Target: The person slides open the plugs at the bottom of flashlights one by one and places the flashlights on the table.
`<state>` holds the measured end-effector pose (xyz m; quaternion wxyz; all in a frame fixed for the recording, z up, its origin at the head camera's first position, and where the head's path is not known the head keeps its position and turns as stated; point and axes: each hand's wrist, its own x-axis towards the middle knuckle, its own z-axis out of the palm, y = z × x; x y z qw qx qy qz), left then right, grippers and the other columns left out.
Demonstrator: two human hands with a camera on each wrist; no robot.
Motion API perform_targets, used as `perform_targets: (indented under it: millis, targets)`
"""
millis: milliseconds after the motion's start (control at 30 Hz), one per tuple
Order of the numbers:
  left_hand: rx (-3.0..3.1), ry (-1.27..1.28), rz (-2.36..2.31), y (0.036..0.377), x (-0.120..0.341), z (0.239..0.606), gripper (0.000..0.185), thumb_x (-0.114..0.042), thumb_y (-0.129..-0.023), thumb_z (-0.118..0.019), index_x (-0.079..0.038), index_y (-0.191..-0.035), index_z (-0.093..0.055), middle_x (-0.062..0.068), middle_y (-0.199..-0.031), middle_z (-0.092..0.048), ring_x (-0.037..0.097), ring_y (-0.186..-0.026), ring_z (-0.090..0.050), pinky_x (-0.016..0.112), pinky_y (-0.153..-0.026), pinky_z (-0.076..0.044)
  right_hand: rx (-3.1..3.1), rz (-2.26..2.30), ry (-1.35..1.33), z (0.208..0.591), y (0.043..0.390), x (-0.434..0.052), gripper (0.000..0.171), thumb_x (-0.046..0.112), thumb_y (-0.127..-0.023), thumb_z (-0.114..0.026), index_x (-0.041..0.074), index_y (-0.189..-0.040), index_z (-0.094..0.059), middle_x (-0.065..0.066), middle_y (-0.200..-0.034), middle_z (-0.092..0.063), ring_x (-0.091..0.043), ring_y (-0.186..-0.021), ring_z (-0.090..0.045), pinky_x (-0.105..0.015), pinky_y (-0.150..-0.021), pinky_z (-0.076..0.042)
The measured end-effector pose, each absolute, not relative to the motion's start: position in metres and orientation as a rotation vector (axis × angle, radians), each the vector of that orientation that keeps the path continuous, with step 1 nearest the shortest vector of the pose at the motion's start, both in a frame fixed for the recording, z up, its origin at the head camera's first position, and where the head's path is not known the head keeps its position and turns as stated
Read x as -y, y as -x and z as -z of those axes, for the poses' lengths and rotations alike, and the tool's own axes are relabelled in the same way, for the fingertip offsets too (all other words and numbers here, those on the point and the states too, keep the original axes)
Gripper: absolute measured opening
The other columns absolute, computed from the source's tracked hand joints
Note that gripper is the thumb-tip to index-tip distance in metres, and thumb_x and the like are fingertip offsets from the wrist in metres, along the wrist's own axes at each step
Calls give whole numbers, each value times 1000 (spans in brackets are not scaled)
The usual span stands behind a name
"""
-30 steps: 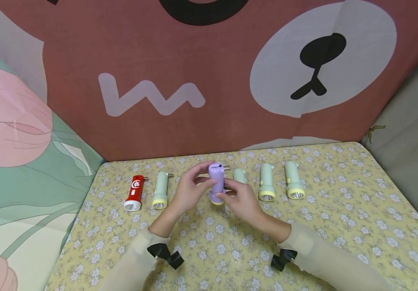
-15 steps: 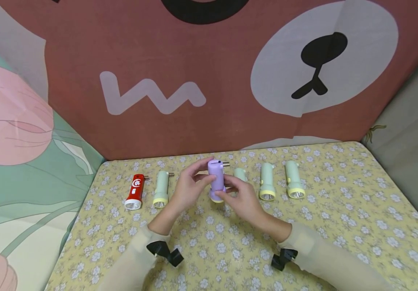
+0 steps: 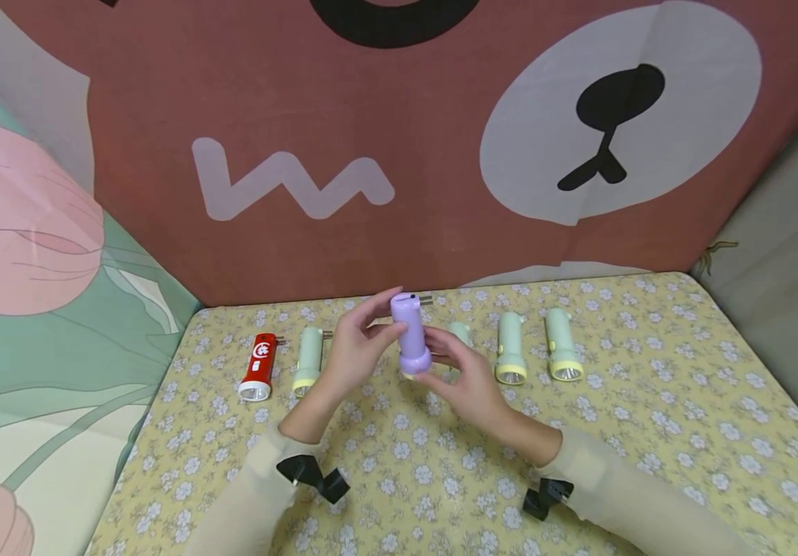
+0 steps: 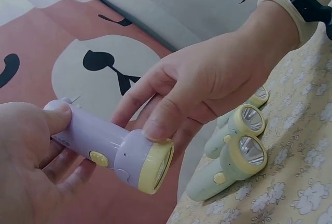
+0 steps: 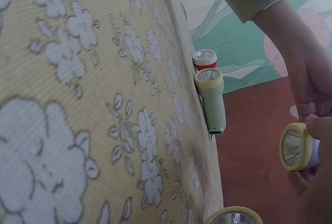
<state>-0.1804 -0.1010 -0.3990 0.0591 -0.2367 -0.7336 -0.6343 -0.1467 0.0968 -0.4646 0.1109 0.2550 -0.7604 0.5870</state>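
Both hands hold a purple flashlight (image 3: 410,340) a little above the flowered table (image 3: 649,401). Its yellow-rimmed lens end (image 4: 155,166) points toward me, and two metal plug prongs stick out at its far end. My left hand (image 3: 360,347) grips the rear of the body, thumb on top (image 4: 57,117). At the lens end, my right hand (image 3: 464,378) pinches the head, thumb on the yellow rim (image 4: 161,123). The right wrist view catches only the lens (image 5: 294,146) at its right edge.
On the table lie a red flashlight (image 3: 258,367) and a green one (image 3: 307,360) to the left. Three more green ones lie to the right (image 3: 460,333), (image 3: 510,357), (image 3: 561,354), the nearest partly hidden behind my right hand. Printed fabric walls stand behind and on both sides.
Both hands have lifted the purple flashlight slightly higher and a little to the left. The flashlights on the table have not moved.
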Motion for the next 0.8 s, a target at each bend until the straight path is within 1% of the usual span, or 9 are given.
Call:
perform_targets:
  millis: [100, 233, 367, 533, 633, 800]
  targets:
    - [2214, 728, 1922, 180, 100, 397, 50, 7, -92, -70, 4, -140, -57, 22, -128, -65, 31, -115, -63, 33, -89, -59, 2227, -1697, -769, 465, 146, -97, 70, 7, -85, -82, 8, -148, -50, -12, -139, -62, -27, -121, -63, -34, -98, -55]
    - [2193, 727, 1938, 181, 99, 397, 51, 8, -92, -70, 4, -141, -57, 23, -128, -65, 32, -116, -64, 34, -91, -59, 2194, -1672, -798, 465, 145, -96, 74, 3, -84, -83, 2, -149, -47, -18, -139, -60, -32, -120, -64, -34, -97, -55]
    - [2145, 696, 1968, 181, 98, 399, 51, 9, -90, -71, 5, -139, -58, 23, -129, -65, 34, -115, -65, 37, -92, -59, 2153, -1667, -818, 466, 144, -96, 76, -1, -82, -82, -2, -149, -46, -20, -140, -59, -34, -118, -65, -33, -96, -55]
    - [2084, 635, 2009, 181, 96, 399, 47, 11, -88, -72, 8, -134, -60, 23, -131, -64, 37, -113, -67, 37, -91, -59, 2115, -1640, -807, 460, 142, -94, 76, -7, -78, -83, -10, -145, -47, -25, -135, -61, -38, -112, -67, -36, -92, -58]
    - [2080, 640, 2014, 181, 96, 400, 48, 11, -89, -71, 10, -135, -58, 23, -132, -63, 38, -115, -66, 37, -92, -58, 2109, -1653, -789, 459, 142, -94, 76, -8, -77, -82, -10, -145, -47, -25, -133, -62, -38, -111, -67, -37, -91, -58]
    - [2080, 651, 2017, 181, 97, 401, 50, 12, -90, -70, 10, -139, -56, 24, -136, -62, 38, -119, -64, 35, -94, -57, 2098, -1731, -781, 461, 144, -95, 75, -5, -82, -81, -3, -149, -47, -21, -135, -63, -33, -115, -67, -34, -92, -58]
